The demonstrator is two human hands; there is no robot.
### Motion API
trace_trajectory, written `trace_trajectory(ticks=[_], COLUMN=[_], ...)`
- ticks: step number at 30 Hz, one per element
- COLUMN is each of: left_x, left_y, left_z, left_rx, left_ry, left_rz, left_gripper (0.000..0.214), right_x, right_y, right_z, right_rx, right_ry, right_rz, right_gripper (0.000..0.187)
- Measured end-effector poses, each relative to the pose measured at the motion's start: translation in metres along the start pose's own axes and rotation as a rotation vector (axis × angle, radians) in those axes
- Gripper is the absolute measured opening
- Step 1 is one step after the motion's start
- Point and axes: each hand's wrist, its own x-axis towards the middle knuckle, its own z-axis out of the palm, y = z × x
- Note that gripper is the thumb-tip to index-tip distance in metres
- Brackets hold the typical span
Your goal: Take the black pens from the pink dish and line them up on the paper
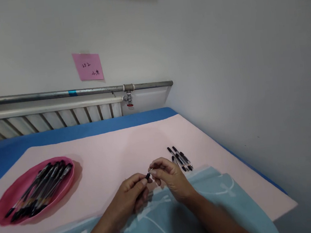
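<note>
Pinching a smooth black cylinder (pixel 147 176) in my left grip (pixel 133 191), I can't tell whether my curled right grip (pixel 172 177) holds its tip. Slim pens (pixel 56 176) lie in a wavy-rimmed bowl (pixel 16 189).

"What does the small black piece (pixel 147 176) look like?"
"Short and slim, partly hidden."
"Its pose?"
"Tilted, pinched in the left hand (pixel 133 190), upper end touching or just beside the right hand (pixel 171 176); I can't tell which."

One head-level view from close above the pink sheet (pixel 111 151), forward and down toward the wall (pixel 126 33).
</note>
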Motion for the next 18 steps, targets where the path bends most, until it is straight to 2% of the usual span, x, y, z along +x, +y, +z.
trace_trajectory(ticks=[5,10,15,18], left_x=[-0.0015,-0.0003,-0.0008,-0.0016], left_y=[0.0016,0.0029,0.0059,0.0070], left_z=[0.0012,0.0006,0.0002,-0.0012], left_rx=[-0.018,0.027,0.042,0.003], left_ry=[-0.014,0.003,-0.004,-0.013], left_rz=[-0.019,-0.013,-0.015,-0.019], left_gripper=[0.025,0.028,0.028,0.027], right_x=[0.0004,0.0007,0.0016,0.0026], right_y=[0.0003,0.0027,0.0047,0.0065], right_z=[0.0015,0.0005,-0.0002,0.0000], right_rx=[0.013,-0.043,-0.062,-0.011], right_ry=[-0.019,-0.103,-0.094,-0.136], right_rz=[0.039,0.098,0.128,0.147], right_gripper=[0.014,0.011,0.016,0.020])
